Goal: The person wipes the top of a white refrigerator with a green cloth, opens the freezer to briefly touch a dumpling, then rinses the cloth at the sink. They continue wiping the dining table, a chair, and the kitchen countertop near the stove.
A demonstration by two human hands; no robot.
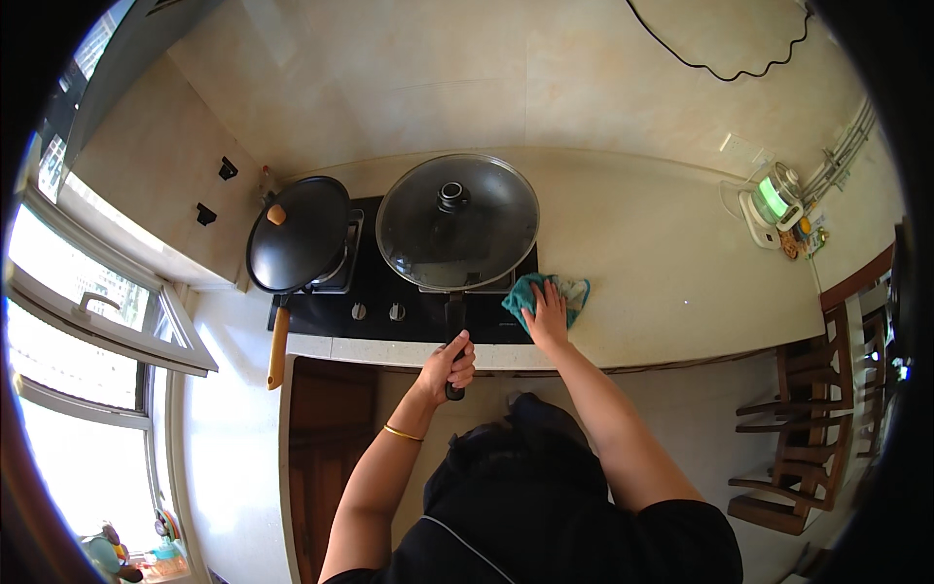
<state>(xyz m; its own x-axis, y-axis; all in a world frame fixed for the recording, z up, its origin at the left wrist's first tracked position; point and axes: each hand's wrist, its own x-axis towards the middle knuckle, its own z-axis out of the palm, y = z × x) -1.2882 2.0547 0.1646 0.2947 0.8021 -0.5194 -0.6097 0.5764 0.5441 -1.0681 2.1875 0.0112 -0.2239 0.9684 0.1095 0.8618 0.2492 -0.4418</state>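
My left hand (446, 369) is wrapped around the black handle (454, 315) of a large pan that sits over the right burner. A glass lid (458, 241) with a metal rim and a black knob covers that pan. Flat under the fingers of my right hand (547, 314) lies a bunched green cloth (522, 292) with a pale patterned part. It rests across the right edge of the black gas hob (430, 321) and the countertop beside it. The two hob knobs face me between the pans.
On the left burner stands a dark wok (300, 237) with a lid and a wooden handle (278, 349) jutting past the counter edge. A window sash (109, 310) opens inward at left. An electric glass kettle (775, 198) stands far right, with wooden chairs (813, 431) below.
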